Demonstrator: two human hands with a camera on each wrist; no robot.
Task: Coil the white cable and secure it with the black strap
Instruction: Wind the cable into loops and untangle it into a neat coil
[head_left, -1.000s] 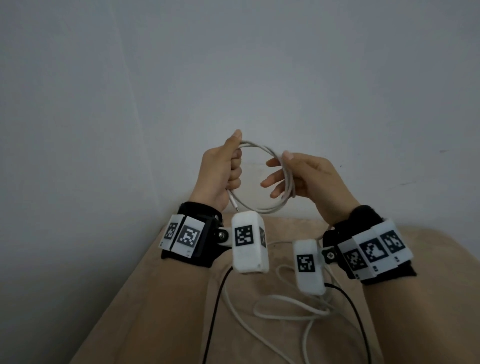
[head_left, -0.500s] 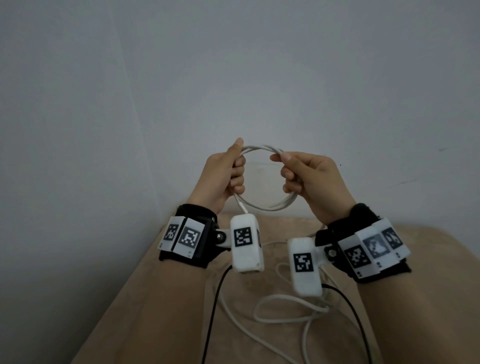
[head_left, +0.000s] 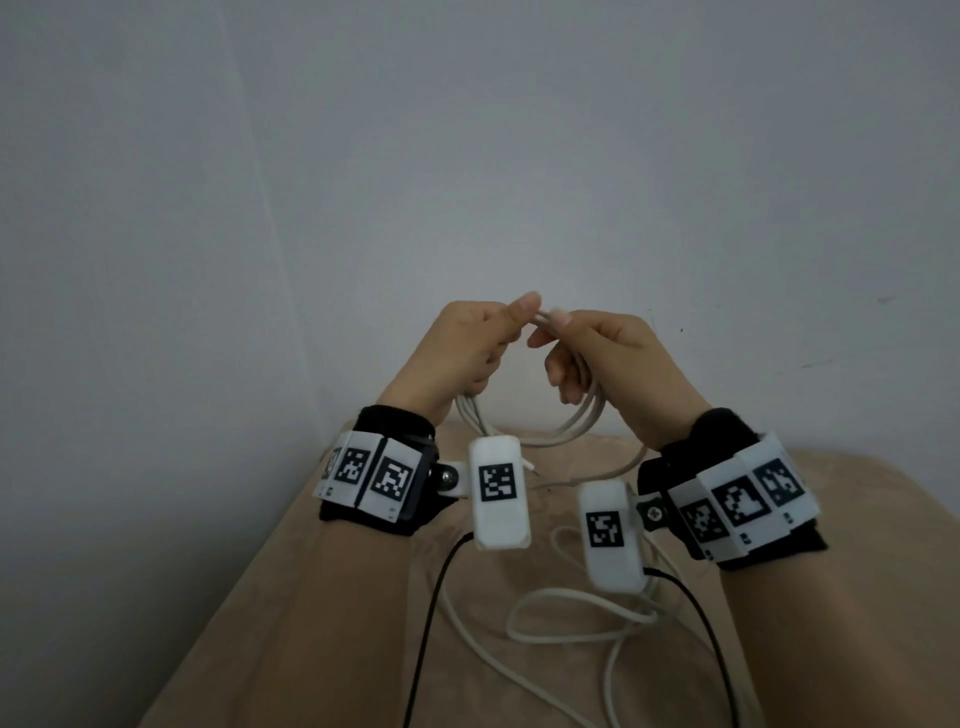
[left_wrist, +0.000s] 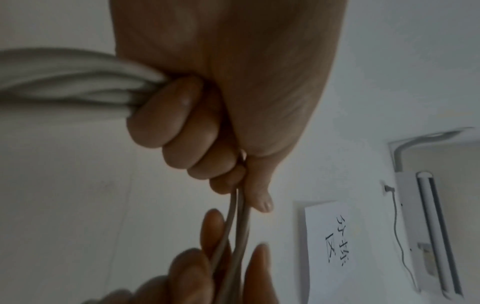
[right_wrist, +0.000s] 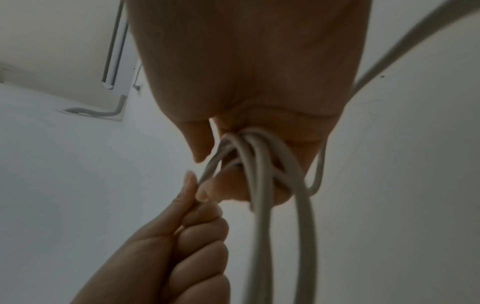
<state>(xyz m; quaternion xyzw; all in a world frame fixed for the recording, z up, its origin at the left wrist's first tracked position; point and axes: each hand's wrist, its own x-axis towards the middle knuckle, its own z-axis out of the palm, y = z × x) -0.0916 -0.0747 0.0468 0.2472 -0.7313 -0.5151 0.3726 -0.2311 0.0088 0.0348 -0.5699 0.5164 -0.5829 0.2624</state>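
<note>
The white cable (head_left: 563, 435) hangs as a small coil of several loops between my two raised hands. My left hand (head_left: 498, 332) grips the coil's left side in a fist, thumb on top; the bundled strands (left_wrist: 64, 82) run out of that fist. My right hand (head_left: 566, 338) curls its fingers through the loops (right_wrist: 259, 164) and pinches the top strands right beside the left thumb. The rest of the cable (head_left: 571, 613) lies loose on the beige surface below. One cable end (head_left: 687, 469) dangles under the coil. No black strap is in view.
A beige cloth-covered surface (head_left: 322, 597) lies under my forearms, set against a grey wall corner. Black camera leads (head_left: 431, 613) run down from both wrists. A paper sign (left_wrist: 330, 236) and an air conditioner (left_wrist: 426, 226) are on the wall.
My right hand slid from the coil's right side up to its top, curled its fingers round the strands, and now meets my left thumb. The coil has drawn tighter.
</note>
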